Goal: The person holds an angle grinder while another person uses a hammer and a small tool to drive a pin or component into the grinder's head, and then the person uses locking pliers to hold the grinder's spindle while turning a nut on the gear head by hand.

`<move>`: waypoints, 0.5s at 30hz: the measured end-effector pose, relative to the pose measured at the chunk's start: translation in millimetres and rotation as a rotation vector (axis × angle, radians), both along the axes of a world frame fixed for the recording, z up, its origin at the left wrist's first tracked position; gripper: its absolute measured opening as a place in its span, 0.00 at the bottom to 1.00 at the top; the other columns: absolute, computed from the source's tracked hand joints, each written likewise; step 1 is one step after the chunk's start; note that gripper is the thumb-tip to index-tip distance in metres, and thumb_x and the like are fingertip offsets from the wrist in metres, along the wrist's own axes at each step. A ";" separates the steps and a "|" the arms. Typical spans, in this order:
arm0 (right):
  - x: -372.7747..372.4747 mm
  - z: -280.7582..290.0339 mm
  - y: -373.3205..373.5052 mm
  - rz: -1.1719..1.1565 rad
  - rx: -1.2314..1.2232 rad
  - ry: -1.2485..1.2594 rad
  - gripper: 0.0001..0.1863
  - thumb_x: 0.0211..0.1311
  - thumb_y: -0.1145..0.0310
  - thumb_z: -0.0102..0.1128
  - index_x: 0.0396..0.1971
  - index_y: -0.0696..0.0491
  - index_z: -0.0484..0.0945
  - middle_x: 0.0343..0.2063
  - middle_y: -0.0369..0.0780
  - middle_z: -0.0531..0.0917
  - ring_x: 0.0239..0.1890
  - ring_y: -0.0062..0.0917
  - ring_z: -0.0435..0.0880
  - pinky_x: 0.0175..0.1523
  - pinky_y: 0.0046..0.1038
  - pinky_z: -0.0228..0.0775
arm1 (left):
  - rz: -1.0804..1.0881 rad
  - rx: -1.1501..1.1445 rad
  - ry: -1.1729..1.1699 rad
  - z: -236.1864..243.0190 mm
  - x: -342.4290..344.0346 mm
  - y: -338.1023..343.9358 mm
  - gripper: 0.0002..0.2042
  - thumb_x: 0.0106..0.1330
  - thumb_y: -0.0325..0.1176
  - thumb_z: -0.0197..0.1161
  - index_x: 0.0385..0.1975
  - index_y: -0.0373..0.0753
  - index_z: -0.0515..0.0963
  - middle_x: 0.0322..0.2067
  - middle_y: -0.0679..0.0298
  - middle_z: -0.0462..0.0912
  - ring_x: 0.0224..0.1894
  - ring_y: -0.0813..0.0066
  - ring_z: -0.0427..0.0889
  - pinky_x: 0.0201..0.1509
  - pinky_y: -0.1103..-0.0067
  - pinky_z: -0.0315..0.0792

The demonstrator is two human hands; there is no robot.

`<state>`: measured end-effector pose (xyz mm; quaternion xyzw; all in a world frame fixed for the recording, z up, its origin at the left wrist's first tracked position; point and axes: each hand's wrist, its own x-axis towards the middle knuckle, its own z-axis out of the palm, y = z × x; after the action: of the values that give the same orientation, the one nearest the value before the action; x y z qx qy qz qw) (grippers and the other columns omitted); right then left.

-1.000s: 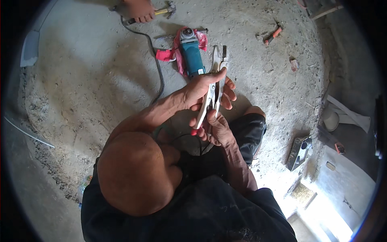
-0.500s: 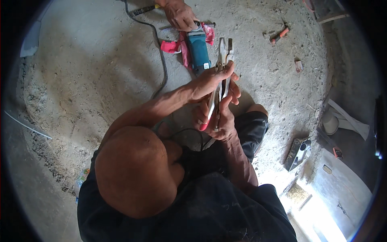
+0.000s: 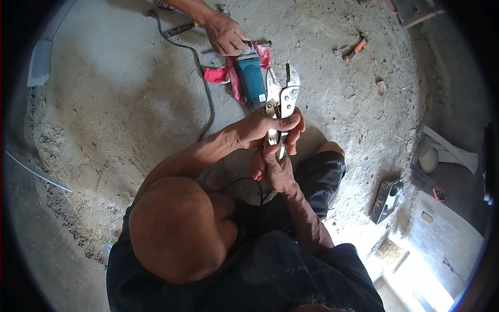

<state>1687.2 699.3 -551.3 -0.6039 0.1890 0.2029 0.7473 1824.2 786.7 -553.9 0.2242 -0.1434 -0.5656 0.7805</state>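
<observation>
In front of me I hold silver locking pliers, their jaws apart and pointing away from me. My left hand grips them around the middle, thumb across the body. Below it my right hand closes around the handle ends; its palm side is partly hidden. Just beyond the pliers lies a teal angle grinder on pink-red cloth. Another person's hand rests on the grinder's far end.
A black cord curves across the rough concrete floor. Beside the other person's hand lies a tool with a dark handle. Toward the right are an orange-handled tool and a dark metal piece. My bare knee is near.
The pliers have turned in my hands so their broad side shows, and the jaws look wider apart. My right hand has shifted up the handles. The other person's hand stays at the grinder.
</observation>
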 end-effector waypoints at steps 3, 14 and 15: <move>0.9 -1.9 -2.3 0.014 -0.071 -0.022 0.42 0.64 0.25 0.35 0.22 0.55 0.71 0.18 0.39 0.76 0.22 0.24 0.75 0.30 0.25 0.68 | -0.013 -0.060 0.014 -1.3 1.0 1.1 0.18 0.73 0.47 0.57 0.35 0.35 0.75 0.25 0.60 0.79 0.30 0.64 0.84 0.37 0.69 0.80; 9.7 13.9 -24.6 0.222 0.045 0.096 0.39 0.73 0.34 0.35 0.50 0.58 0.78 0.38 0.41 0.84 0.27 0.19 0.79 0.33 0.23 0.71 | -0.087 0.014 0.084 -18.2 8.5 5.6 0.21 0.76 0.52 0.48 0.40 0.36 0.71 0.31 0.59 0.78 0.40 0.56 0.85 0.43 0.66 0.81; 9.4 15.4 -24.7 0.201 0.088 0.087 0.38 0.74 0.36 0.37 0.51 0.59 0.77 0.39 0.42 0.84 0.26 0.19 0.79 0.33 0.22 0.71 | -0.086 0.024 0.079 -18.9 7.9 6.0 0.21 0.76 0.52 0.48 0.40 0.36 0.71 0.32 0.59 0.78 0.41 0.57 0.85 0.43 0.66 0.81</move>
<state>1696.5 674.6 -535.9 -0.5770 0.1508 0.3111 0.7400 1832.1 792.7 -572.9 0.2045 -0.1151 -0.6085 0.7580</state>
